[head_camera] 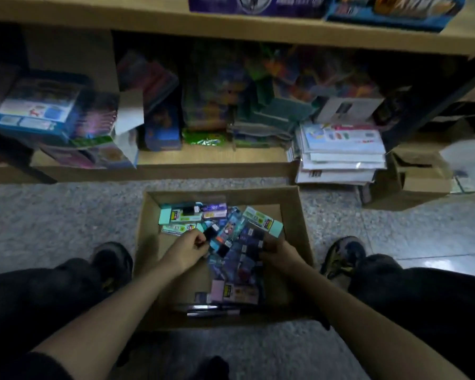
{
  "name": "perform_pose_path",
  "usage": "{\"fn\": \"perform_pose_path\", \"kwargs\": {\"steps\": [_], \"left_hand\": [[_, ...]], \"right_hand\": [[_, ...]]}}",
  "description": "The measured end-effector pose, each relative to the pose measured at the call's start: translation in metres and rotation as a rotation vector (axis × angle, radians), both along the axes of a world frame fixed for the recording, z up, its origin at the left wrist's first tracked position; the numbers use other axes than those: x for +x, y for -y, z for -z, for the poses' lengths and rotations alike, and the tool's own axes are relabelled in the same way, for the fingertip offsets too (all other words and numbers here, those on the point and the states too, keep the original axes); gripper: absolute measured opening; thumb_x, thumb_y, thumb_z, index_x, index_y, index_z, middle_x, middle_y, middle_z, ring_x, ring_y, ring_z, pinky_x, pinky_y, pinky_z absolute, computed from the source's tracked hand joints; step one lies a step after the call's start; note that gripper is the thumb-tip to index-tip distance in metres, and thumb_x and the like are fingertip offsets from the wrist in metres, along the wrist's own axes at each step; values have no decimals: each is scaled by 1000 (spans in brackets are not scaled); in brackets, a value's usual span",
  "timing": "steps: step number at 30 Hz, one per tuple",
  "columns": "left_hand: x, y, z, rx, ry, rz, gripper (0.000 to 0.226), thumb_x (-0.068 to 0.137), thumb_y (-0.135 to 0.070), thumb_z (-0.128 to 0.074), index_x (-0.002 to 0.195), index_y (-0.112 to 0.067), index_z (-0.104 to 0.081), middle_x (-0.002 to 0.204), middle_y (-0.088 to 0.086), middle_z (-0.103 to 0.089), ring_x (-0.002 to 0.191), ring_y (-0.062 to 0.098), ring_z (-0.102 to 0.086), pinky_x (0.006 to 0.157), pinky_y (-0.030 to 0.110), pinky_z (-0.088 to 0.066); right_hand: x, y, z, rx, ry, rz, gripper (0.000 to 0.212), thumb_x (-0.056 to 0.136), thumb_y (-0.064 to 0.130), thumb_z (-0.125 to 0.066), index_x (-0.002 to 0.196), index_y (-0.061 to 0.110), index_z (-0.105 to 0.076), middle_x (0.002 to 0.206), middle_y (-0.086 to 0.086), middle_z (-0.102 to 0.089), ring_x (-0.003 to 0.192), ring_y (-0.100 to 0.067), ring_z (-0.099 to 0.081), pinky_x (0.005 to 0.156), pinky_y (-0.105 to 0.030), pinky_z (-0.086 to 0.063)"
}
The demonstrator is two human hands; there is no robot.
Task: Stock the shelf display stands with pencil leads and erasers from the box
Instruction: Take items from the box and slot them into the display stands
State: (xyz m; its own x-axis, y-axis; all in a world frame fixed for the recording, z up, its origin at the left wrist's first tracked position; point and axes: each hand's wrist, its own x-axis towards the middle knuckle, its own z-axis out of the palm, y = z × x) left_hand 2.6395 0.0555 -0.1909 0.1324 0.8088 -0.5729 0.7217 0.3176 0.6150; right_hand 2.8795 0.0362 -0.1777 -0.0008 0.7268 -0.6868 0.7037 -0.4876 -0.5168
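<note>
Crouching before the low shelf (203, 157), the person is working at the picking step. The cardboard box (299, 229) is sitting on the floor (66, 215) between the shoes (343, 256), with the packs of leads and erasers (231, 237) lying heaped inside. The left hand (188, 249) is pinching a small dark pack (209, 233) at the heap's edge. The right hand (279, 252) is curling onto the packs opposite; in this dimness I cannot tell whether it is gripping one. The next move is calling for a secure lift clear of the box walls.
</note>
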Motion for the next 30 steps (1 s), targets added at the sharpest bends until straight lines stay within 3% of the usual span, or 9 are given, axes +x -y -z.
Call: {"fn": "perform_pose_path", "kwargs": {"steps": [2,4,8,10,14,17,23,27,30], "left_hand": [[6,-1,18,16,-9,-64,20,86,-13,-65,100,-4,-55,100,12,-58,93,27,-57,79,33,-43],[13,-7,29,68,-32,-80,33,86,-22,-67,110,-4,-53,109,11,-56,100,26,-55,84,36,-44],[31,-19,44,101,-110,6,58,83,-38,-69,125,-4,-47,123,13,-50,115,29,-47,90,35,-41],[44,-24,50,123,-182,44,69,79,-47,-69,128,-4,-43,129,14,-45,120,30,-44,94,37,-41],[67,-28,61,200,-411,49,80,71,-60,-69,122,-5,-42,128,14,-43,119,29,-42,96,36,-39],[79,-26,66,206,-470,-7,79,71,-53,-73,122,-3,-39,124,14,-46,115,29,-44,94,35,-39],[80,-21,70,121,-362,-44,61,78,-35,-72,121,-4,-42,120,14,-46,115,30,-45,91,38,-42],[65,-17,65,69,-257,-46,43,82,-29,-65,114,-6,-47,115,14,-46,104,32,-52,80,39,-44],[51,-9,61,99,-135,-135,36,83,-24,-66,110,-7,-49,109,12,-52,96,32,-56,75,39,-46]], "right_hand": [[-9,12,21,37,-55,90,54,83,16,-70,131,11,-45,124,-5,-59,111,-22,-58,86,-24,-48],[-14,15,37,109,-20,108,53,84,12,-68,131,6,-44,128,-12,-57,117,-29,-54,94,-35,-45],[-16,3,53,193,9,81,50,85,8,-65,131,5,-45,133,-17,-48,125,-31,-43,103,-38,-37],[-12,-5,58,215,17,67,50,84,9,-65,130,7,-46,133,-15,-45,126,-29,-39,105,-31,-33],[-6,-20,71,199,29,-38,58,86,14,-64,139,15,-39,141,-11,-40,133,-27,-34,111,-34,-28],[-6,-25,79,197,65,-114,67,85,23,-66,143,19,-33,146,-8,-34,136,-27,-26,112,-34,-23],[-17,-25,89,141,221,-246,79,77,47,-70,141,23,-31,143,-9,-29,130,-31,-26,109,-38,-25],[-23,-29,90,125,202,-185,77,69,48,-76,132,24,-39,136,-9,-35,124,-31,-31,104,-39,-27],[-26,-36,89,41,88,-113,68,68,38,-80,123,19,-43,130,-10,-45,122,-30,-38,99,-33,-28]]}}
